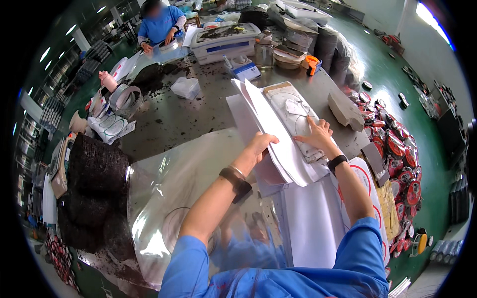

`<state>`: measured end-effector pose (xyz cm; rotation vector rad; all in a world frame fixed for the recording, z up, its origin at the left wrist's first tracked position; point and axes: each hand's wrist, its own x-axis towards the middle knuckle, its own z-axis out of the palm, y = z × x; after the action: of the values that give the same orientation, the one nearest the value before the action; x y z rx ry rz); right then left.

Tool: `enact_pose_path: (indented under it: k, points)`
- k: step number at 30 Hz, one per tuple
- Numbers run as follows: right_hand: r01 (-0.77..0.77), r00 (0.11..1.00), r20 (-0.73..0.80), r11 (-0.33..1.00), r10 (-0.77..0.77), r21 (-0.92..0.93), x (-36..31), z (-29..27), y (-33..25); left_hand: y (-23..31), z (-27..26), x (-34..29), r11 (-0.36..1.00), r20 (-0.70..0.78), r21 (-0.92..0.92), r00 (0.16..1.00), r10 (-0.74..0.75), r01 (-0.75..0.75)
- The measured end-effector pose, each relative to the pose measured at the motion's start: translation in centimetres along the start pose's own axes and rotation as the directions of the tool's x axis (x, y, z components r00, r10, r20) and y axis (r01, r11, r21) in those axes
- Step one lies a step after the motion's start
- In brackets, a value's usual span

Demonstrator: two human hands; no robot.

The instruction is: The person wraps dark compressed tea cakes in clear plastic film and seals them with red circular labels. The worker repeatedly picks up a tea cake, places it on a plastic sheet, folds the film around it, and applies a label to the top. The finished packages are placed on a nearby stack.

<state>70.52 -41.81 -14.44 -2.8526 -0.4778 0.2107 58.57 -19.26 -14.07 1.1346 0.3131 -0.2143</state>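
Note:
My left hand [261,146] grips the left edge of a loose stack of white paper sheets [287,158], thumb on top. The sheets tilt up and fan apart along that side. Just to their right lies a flat, worn white slab [284,94] with smudged wrapping and a faint curved line on it. My right hand [318,136] rests on this slab with fingers spread, its thumb close to the paper's edge. More white sheets [313,223] lie under the stack, nearer to me. A clear plastic sheet [154,184] with a faint circle covers the table's near left.
A dark fibrous mat [97,169] hangs over the left edge. Tape rolls [126,98], a small clear box [186,88], a white bin [223,44] and a grey stone block [345,111] stand around. A co-worker [161,27] works at the far end. Red round packages [397,141] pile at right.

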Motion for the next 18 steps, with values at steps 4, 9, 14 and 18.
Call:
enact_pose_path:
  k: [4, 9, 14, 18]
  points:
    - [0.02, 0.998, 0.057, 0.997, -0.025, 0.073, 0.7, 0.3, 1.5, 0.7, 3.0, 3.0, 0.955, -0.077, 0.297, 0.996, 0.035, -0.011]
    - [0.026, 0.953, 0.094, 0.386, -0.289, 0.922, 2.7, -0.5, 8.8, -1.2, 6.1, 8.0, 0.598, 0.095, 0.695, 0.876, 0.473, -0.398]
    - [-0.289, 0.9, 0.401, 0.453, -0.173, 0.843, 3.0, -5.3, 11.3, -3.2, 9.3, 7.8, -0.213, 0.293, 0.953, 0.827, 0.479, -0.214]
    - [-0.19, 0.927, 0.362, 0.703, -0.103, 0.686, 6.6, -5.5, 13.1, -3.7, 9.8, 8.2, -0.233, 0.304, 0.948, 0.825, 0.477, -0.215]
